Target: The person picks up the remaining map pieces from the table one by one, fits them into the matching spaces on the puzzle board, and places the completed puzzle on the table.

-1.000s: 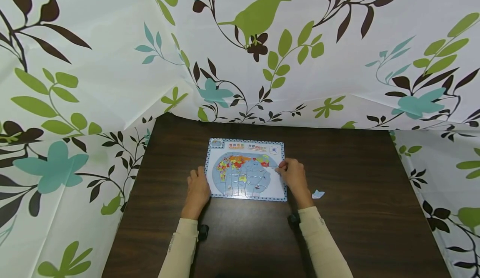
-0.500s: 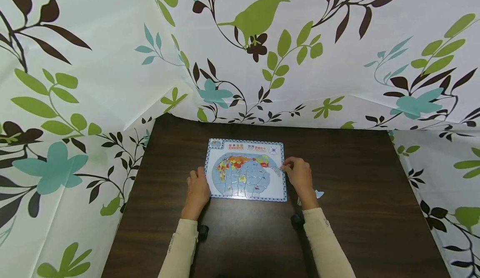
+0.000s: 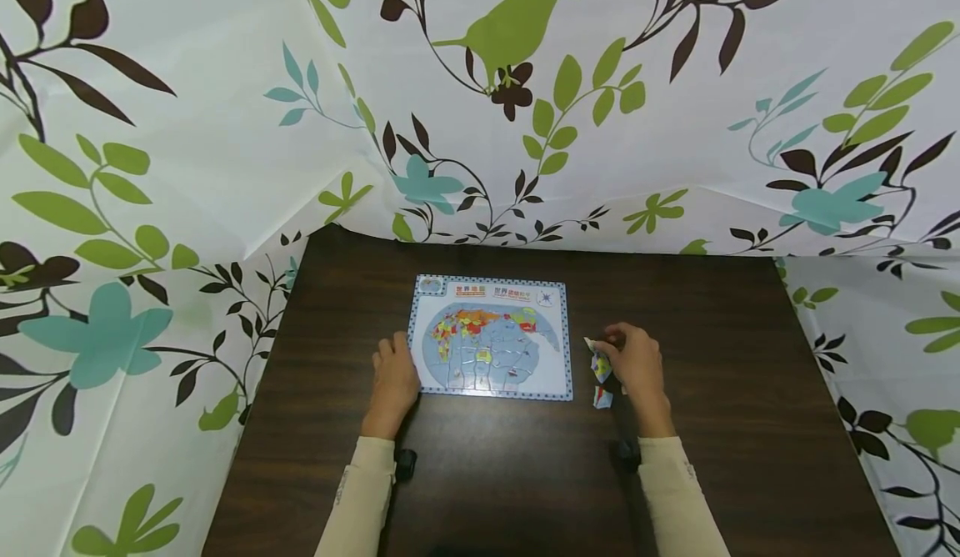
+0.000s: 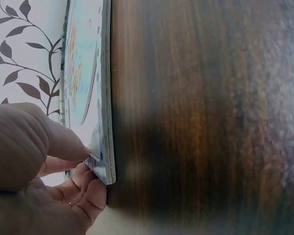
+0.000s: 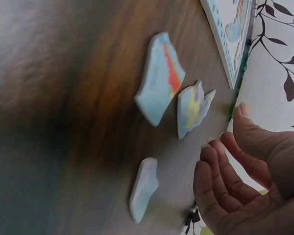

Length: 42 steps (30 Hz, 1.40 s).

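Observation:
A world map jigsaw board [image 3: 551,382] with a blue dotted border lies flat on the table. Its map has fitted pieces, and a white area shows at the lower right. My left hand [image 3: 393,378] grips the board's near left corner, thumb and fingers at its edge in the left wrist view [image 4: 63,161]. To the right of the board, my right hand [image 3: 636,365] hovers beside loose puzzle pieces. Its thumb and fingers are apart in the right wrist view. Those pieces include a red-and-blue one [image 5: 159,83], a yellow one [image 5: 190,110] and a pale blue one [image 5: 144,188].
The dark wooden table [image 3: 750,415] extends around the board. A white cloth [image 3: 660,123] with leaf and bird patterns hangs behind it and at both sides.
My right hand has left the board's right side and moved right to the loose pieces. A grey-blue piece it was pinching now lies at the map's right edge. My left hand stays put.

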Motion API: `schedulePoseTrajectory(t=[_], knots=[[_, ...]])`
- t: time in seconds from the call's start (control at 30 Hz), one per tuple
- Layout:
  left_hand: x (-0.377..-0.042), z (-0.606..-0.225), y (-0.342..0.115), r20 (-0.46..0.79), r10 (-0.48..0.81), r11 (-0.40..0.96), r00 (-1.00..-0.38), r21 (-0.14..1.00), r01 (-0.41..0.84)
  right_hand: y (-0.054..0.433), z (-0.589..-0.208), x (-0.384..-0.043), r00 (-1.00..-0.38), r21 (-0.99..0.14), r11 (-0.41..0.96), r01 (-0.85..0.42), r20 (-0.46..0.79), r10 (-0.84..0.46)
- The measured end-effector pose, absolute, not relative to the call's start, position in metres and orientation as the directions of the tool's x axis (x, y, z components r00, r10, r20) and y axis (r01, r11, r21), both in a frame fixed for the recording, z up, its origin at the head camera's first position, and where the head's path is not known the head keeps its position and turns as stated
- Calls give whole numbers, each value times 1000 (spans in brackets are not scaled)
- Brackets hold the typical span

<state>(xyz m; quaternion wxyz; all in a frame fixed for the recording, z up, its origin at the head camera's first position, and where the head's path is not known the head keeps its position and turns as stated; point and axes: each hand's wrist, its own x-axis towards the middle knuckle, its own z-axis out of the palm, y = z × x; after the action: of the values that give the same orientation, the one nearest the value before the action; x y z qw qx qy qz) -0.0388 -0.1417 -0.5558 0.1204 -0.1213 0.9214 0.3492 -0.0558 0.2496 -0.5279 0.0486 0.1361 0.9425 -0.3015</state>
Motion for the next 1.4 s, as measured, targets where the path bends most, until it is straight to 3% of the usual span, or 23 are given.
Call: schedulePoseTrajectory(t=[0.27,0.67,1.4], knots=[[-40,-556,-141,-255,-135,751,-957,605,-267,254,-528,-41,-947,-492,812,315,-222,233],[-39,-557,-140,-276,-137,750,-951,598,-282,244,-539,-22,-959,-392,875,283,-108,262],[-39,-553,-141,-285,-136,747,-949,599,-287,237,-532,-31,-935,-495,794,352,-225,274]])
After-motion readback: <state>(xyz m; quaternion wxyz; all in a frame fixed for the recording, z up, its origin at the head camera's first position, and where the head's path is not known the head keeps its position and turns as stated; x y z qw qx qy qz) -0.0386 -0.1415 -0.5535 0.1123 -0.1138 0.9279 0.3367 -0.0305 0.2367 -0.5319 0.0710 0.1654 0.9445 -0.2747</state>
